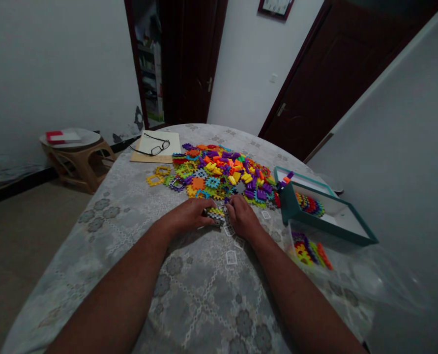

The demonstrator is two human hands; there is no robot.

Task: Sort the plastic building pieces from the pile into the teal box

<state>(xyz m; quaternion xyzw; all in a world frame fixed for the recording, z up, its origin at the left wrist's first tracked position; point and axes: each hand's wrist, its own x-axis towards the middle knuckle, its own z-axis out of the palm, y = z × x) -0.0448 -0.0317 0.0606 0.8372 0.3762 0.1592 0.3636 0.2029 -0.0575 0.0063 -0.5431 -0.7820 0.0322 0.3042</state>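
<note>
My left hand (197,213) is closed around one end of a small stack of toothed plastic building pieces (216,213), yellow and grey, held low over the table. My right hand (241,216) is beside the stack's other end with its fingers pinched together. What those fingers hold, if anything, is too small and covered to name; a bit of purple shows near the fingertips. Just beyond both hands spreads a large heap of colourful plastic building pieces (213,182), with flat toothed squares, open frames and short connectors.
Glasses (156,148) rest on papers (174,142) at the left. To the right are a green box (333,228) and a clear plastic bag (369,275), both with pieces inside. A patterned cloth (192,305) covers the table. A stool (82,162) stands at far left.
</note>
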